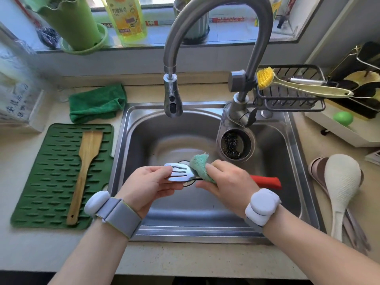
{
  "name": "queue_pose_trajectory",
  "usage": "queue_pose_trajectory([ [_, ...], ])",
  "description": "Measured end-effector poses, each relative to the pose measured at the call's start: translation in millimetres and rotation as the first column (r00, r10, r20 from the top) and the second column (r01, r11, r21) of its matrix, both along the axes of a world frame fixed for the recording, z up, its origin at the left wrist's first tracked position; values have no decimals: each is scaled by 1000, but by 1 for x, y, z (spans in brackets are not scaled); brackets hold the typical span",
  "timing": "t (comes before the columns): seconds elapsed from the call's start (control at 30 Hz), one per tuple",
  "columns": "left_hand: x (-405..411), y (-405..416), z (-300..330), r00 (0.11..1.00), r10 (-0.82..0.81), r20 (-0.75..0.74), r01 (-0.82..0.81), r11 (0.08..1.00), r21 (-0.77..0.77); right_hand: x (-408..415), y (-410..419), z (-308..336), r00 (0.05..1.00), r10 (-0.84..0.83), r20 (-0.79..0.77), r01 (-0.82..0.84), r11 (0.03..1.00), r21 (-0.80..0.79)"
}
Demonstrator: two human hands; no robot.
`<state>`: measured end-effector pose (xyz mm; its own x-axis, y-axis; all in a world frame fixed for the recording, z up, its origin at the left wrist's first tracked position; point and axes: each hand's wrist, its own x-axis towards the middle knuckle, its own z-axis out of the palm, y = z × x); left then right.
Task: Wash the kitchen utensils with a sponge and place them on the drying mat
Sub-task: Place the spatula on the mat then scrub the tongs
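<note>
Drying mat (37, 182) at left holds wooden spatula (85, 171), washed by the look of it. L hand (147, 185) pinches slotted turner (178, 171) by its blade, axis running L-R over sink (298, 161), red handle pointing right. R hand (228, 182) grips sponge (200, 166) wrapped on the neck. Rice paddle (341, 186) w/ other utensils waits on counter at right.

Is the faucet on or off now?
Off, as far as the picture shows: no water stream falls from the faucet spout into the sink.

Yellow detergent bottle (128, 19), Chinese label; white bag (17, 95), Chinese characters
</note>
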<state>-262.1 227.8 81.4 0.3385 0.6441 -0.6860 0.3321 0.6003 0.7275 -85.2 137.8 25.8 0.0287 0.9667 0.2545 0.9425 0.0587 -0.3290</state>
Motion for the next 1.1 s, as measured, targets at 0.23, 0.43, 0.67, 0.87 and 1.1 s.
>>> queue_pose_trajectory([
  [0.23, 3, -2, -1, 998, -8, 59, -10, 957, 290, -61, 46, 35, 983, -178, -46, 179, 984, 11],
  [0.43, -36, 14, 3, 992, 71, 108, -103, 940, 325, 35, 2, -3, 862, -504, 58, 505, 842, -187],
  [0.67, -12, 5, 1, 982, -180, -65, 183, 789, 587, -67, 48, 39, 973, -140, -184, 124, 988, -95],
  [0.87, -30, 22, 10, 998, -64, -29, 68, 802, 593, 2, 17, 4, 992, -128, -14, 122, 973, -195],
  [1.1, -16, 20, -12, 990, 137, 30, -139, 932, 335, -1, 15, 2, 890, -451, -71, 438, 887, -145],
])
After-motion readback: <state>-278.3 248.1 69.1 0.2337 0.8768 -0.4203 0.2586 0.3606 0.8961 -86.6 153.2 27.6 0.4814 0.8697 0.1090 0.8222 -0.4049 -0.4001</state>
